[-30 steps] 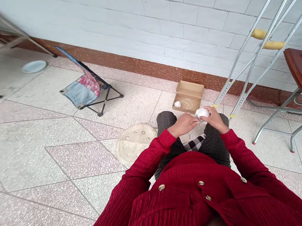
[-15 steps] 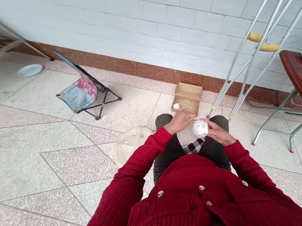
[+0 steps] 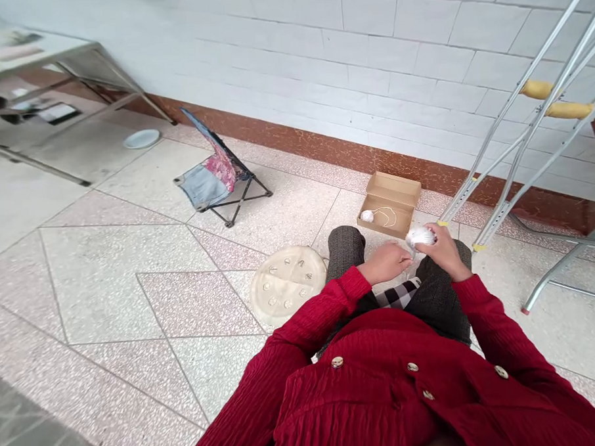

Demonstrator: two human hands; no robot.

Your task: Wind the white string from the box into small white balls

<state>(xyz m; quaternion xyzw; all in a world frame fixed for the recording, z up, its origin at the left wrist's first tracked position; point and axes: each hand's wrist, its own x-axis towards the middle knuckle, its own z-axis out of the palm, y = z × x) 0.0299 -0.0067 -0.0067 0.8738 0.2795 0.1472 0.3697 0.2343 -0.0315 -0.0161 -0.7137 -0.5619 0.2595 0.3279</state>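
Note:
My right hand [image 3: 445, 251] grips a white ball of yarn [image 3: 419, 237], its fingers wrapped round the ball's right side. My left hand [image 3: 388, 263] is closed in a pinch just below and to the left of the ball. A short strand seems to run from the ball to its fingertips. Both hands are over my lap, above my knees. Beyond them an open cardboard box [image 3: 387, 227] lies on the floor, holding a smaller white yarn ball [image 3: 367, 216] and a loose loop of pale cord [image 3: 386, 214].
A round beige cushion [image 3: 285, 286] lies left of my legs. Farther left stand a small folding chair [image 3: 209, 181], a pale blue plate [image 3: 142, 138] on the floor and a metal-framed table [image 3: 80, 55]. Crutches [image 3: 510, 174] lean at the right, near metal chair legs [image 3: 556, 264].
My view has swung left. The right hand has come up over the yarn ball and turned it, while the left hand has dropped from above the ball to below its left side.

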